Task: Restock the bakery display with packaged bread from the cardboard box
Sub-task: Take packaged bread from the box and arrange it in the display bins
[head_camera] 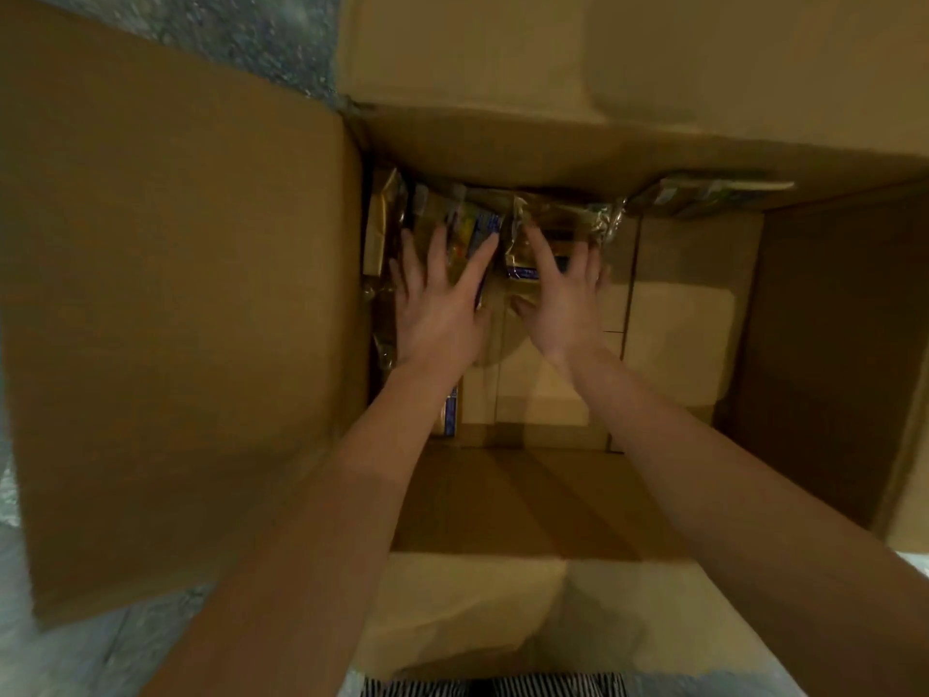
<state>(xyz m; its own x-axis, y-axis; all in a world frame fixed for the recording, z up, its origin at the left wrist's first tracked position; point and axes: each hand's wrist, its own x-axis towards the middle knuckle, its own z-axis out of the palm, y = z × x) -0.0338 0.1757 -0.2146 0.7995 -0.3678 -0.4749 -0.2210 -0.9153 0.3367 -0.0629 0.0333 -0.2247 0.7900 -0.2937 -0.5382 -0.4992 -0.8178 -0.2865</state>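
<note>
both hands [502, 304] spread over bread packets [558, 228] in box [176, 294].

Both bare forearms are pointing forward and downward side by side, with the left hand [441, 301] and the right hand [567, 299] facing palm-down, fingers straight and spread, sitting near one another.

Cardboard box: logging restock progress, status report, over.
Left hand, right hand open, fingers spread over bread packets at far wall of cardboard box. Nothing gripped yet. Way clear.
</note>
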